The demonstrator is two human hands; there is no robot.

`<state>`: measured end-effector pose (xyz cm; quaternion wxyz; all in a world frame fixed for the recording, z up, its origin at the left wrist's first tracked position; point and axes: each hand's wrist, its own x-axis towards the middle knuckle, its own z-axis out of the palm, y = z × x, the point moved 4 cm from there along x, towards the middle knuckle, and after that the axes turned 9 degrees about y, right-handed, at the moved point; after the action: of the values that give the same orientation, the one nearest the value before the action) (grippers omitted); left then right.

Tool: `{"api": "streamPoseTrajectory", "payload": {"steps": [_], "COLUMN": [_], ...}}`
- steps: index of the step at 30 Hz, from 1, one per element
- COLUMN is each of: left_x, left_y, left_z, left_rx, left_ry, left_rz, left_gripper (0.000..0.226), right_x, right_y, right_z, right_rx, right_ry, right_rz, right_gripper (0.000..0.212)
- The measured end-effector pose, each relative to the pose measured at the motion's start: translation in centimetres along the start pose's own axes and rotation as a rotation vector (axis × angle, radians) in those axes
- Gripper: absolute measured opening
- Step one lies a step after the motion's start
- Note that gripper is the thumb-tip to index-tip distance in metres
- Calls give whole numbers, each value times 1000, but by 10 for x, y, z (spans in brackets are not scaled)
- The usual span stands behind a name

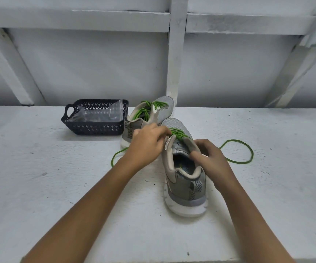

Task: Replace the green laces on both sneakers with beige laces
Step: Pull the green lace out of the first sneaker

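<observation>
One view only: head cam, wide-angle, worn above and behind the work area. Faces fwd, pitched down onto the white table (39, 186), which spans the lower frame L to R. Both forearms enter at bottom edge. Left hand (145, 147) and right hand (213, 158) meet on the near sneaker (185, 186) approx. frame centre, close to lens. Upper part of frame takes in the white braced wall (96, 69) beyond the table.

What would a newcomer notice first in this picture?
The bright green lace of the near sneaker, in the middle, trails loose to both sides. The left hand pinches it at the eyelets, while the right hand holds the sneaker's collar. A dark basket stands behind, left of the far sneaker.
</observation>
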<state>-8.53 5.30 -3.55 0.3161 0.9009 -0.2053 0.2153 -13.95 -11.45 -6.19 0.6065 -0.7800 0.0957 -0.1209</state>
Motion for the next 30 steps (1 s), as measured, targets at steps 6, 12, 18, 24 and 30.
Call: {"api": "streamPoseTrajectory", "payload": {"steps": [6,12,18,24,30], "left_x": [-2,-11,-4,11,8], "left_y": [-4,-15,-4,-3,9], "left_z": [-11,-23,-17,6,-17], "left_rx": [0,216,263,159,-97], "left_ry": [140,-70,-35,-158,-112], "left_rz": [-65,-263,-88,-94,-223], "left_gripper": [27,34,42,26,16], "right_x": [0,6,43,57,27], "right_y": [1,2,8,8,-29], "right_z": [-1,-4,-12,-3,-15], "right_rx": [-4,-18,-280,-417,-190], "right_ry": [1,25,56,-9,37], "right_rz": [-5,-8,-55,-91,-209], "right_gripper": [34,17,22,10,17]}}
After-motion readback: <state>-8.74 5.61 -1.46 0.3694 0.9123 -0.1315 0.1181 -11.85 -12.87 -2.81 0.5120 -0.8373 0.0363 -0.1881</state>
